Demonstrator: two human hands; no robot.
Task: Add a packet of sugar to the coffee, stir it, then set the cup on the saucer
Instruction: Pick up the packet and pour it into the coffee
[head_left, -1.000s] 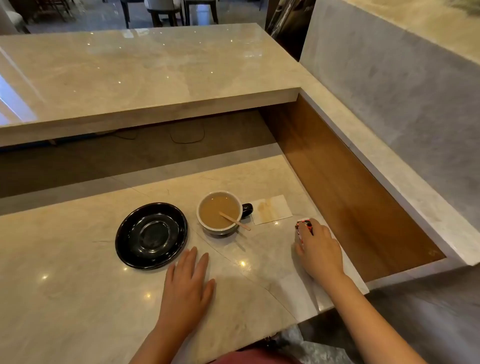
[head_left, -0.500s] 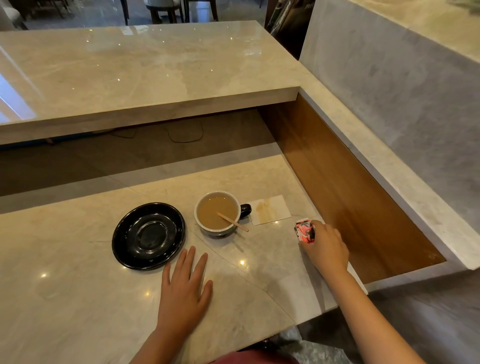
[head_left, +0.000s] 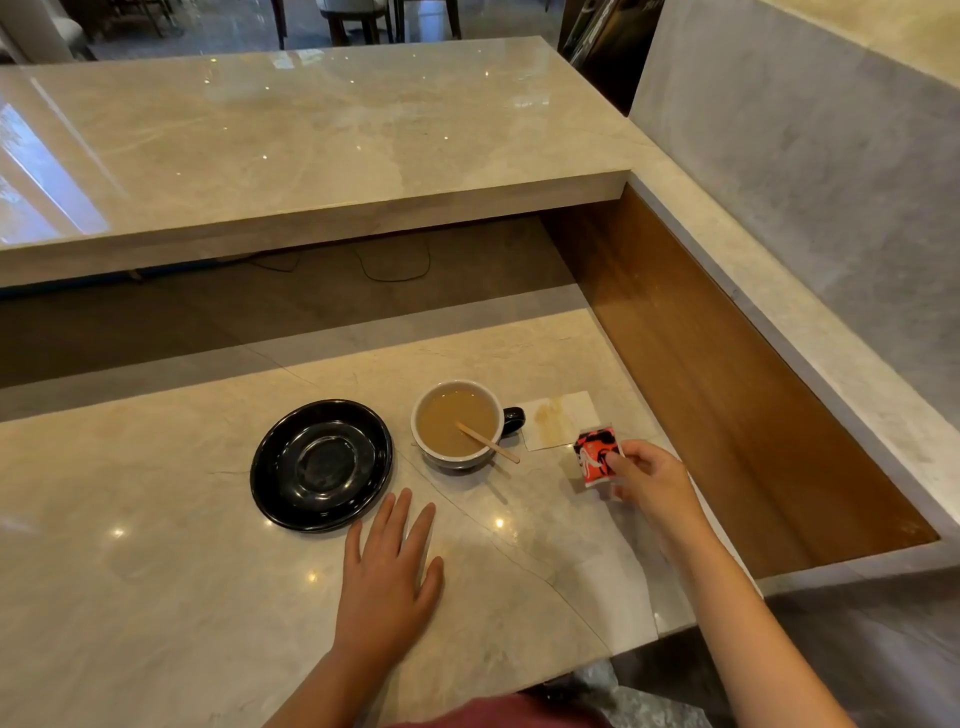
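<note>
Head view, looking down: a person stands at a pale marble counter (head_left: 156, 597) with both bare forearms reaching over it. The right hand (head_left: 652, 480) holds a small red sugar packet (head_left: 597, 454) with black and white print. Its grip is narrow, the fingertips (head_left: 615, 460) are pinched on the right edge of the packet, and the packet stands tilted above the counter surface, near the right edge of the counter. I cannot tell if its lower corner touches the marble.

The left hand (head_left: 387, 577) lies flat on the counter, palm down, fingers spread wide and holding nothing. Its fingertips are close to the front rim of the saucer (head_left: 321, 465) but apart from it.

The saucer is black and glossy and sits to the left of the cup (head_left: 457, 431). The two are near each other and do not touch. The cup is white inside with a dark handle (head_left: 513, 418) that points to the right. It holds light brown coffee, and a wooden stirrer (head_left: 488, 442) leans in it, the upper end resting over the rim toward the right hand.

Just behind the handle lies a white napkin (head_left: 561, 418) with a brown stain. The packet is beside the front right corner of this napkin.

Behind the low counter rises a higher marble shelf (head_left: 311, 145), and on the right side there is a brown wooden panel (head_left: 701, 374).
</note>
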